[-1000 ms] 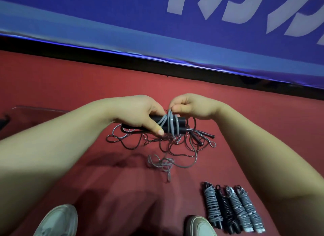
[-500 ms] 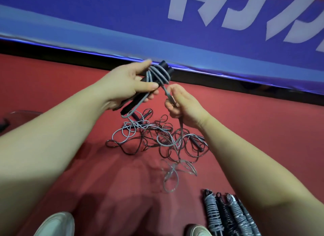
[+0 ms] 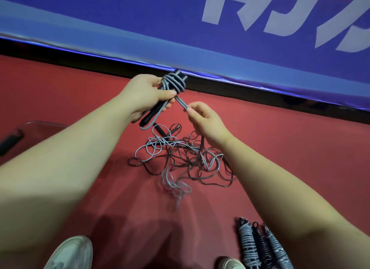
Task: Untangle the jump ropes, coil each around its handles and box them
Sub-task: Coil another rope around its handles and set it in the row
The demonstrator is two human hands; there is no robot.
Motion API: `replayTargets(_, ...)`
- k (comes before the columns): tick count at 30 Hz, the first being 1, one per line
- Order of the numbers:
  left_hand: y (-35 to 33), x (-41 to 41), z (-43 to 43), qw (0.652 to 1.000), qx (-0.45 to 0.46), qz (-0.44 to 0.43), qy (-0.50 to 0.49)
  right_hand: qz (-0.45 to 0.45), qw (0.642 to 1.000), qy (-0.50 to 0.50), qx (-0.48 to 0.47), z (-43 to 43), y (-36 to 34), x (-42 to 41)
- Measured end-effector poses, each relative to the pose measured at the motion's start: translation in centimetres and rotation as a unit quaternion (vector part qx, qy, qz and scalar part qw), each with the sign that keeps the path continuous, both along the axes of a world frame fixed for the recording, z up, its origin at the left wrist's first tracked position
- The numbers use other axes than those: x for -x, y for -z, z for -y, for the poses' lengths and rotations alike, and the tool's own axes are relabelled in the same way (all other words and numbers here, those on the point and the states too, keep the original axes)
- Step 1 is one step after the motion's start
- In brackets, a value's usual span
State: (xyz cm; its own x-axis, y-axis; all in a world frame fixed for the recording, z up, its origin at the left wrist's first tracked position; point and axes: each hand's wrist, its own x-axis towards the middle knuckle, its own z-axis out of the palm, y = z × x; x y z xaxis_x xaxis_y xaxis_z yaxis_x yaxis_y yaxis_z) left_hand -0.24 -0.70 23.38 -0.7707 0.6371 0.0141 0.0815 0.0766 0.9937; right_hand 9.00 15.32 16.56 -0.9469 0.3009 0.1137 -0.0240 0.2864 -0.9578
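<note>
Left hand: the left hand is held raised above the floor, its fingers and thumb curled round a pair of black cylindrical jump-rope handles. The handles are tilted, with their upper ends towards the wall.
Wound cord: a grey plastic-coated cord is wrapped in several turns near the handles' upper ends. A doubled strand is led from there down to the right hand.
Right hand: the right hand is held just beside and below the left. The strand is pinched at thumb and forefinger tips, and the other fingers are loosely curled.
Tangle: a loose heap of grey and dark cords is spread on the floor beneath both hands.
Finished bundles: three tightly coiled ropes are laid side by side at the lower right, cut off by the frame.
Open room: bare red floor is seen to the right of the heap.
Far edge: the floor is bounded by a black strip under a blue banner with white lettering, close behind the raised handles.
Left edge: a clear container is partly hidden by the left forearm.
Near edge: pale shoes are seen at the bottom.
</note>
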Motion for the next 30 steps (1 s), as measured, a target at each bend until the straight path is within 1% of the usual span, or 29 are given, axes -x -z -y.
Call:
replayTargets(1,0.1,0.2,0.1,1.0,0.002,-0.003,-0.006,0.006,1.0,0.008,-0.02,-0.1,0.2,0.0)
replayTargets(6,1.0,0.8,0.2,0.998,0.031,-0.047,-0.035,0.085,0.994,0.035,-0.052,-0.7,2.0,-0.2)
replayTargets(9,1.5,1.8,0.6,0.997,0.021,-0.037,-0.07,0.139,0.986,0.054,-0.077,-1.6,2.8,-0.9)
replayTargets(13,2.5,2.3,0.4,0.994,0.044,-0.049,-0.082,0.143,0.974,0.065,-0.16,-1.4,2.8,-1.8)
replayTargets(14,2.8,2.4,0.3,0.991,0.063,-0.074,-0.095,0.136,0.972,0.056,-0.182,-1.1,2.6,-2.1)
replayTargets(15,3.0,2.6,0.3,0.98,0.104,-0.123,-0.112,0.126,0.97,0.037,-0.203,-0.8,2.1,-2.5)
replayTargets(17,3.7,2.9,0.7,0.934,0.228,-0.235,-0.146,0.105,0.957,-0.009,-0.271,-0.2,0.7,-3.0)
replayTargets(18,4.2,2.9,0.9,0.91,0.28,-0.266,-0.148,0.091,0.938,-0.02,-0.335,0.2,-0.2,-3.0)
replayTargets(19,4.6,2.7,0.9,0.896,0.317,-0.28,-0.138,0.077,0.908,-0.025,-0.412,0.7,-1.1,-3.0)
replayTargets(21,5.2,2.2,0.6,0.879,0.356,-0.299,-0.109,0.042,0.828,-0.019,-0.559,1.9,-2.7,-2.7)
replayTargets(22,5.2,2.0,0.3,0.87,0.368,-0.314,-0.097,0.022,0.792,-0.016,-0.61,2.6,-3.4,-2.6)
replayTargets(23,5.3,1.7,0.0,0.861,0.378,-0.331,-0.083,0.002,0.766,-0.017,-0.642,3.0,-4.0,-2.4)
replayTargets(25,5.2,1.1,-0.5,0.843,0.393,-0.365,-0.043,-0.026,0.74,-0.02,-0.672,3.4,-5.2,-1.9)
replayTargets(27,5.3,0.5,-0.7,0.833,0.399,-0.383,0.011,-0.027,0.722,-0.018,-0.691,2.9,-6.4,-1.5)
replayTargets(30,5.3,-0.5,-0.7,0.809,0.409,-0.414,0.083,-0.02,0.71,-0.029,-0.704,1.7,-7.4,-1.7)
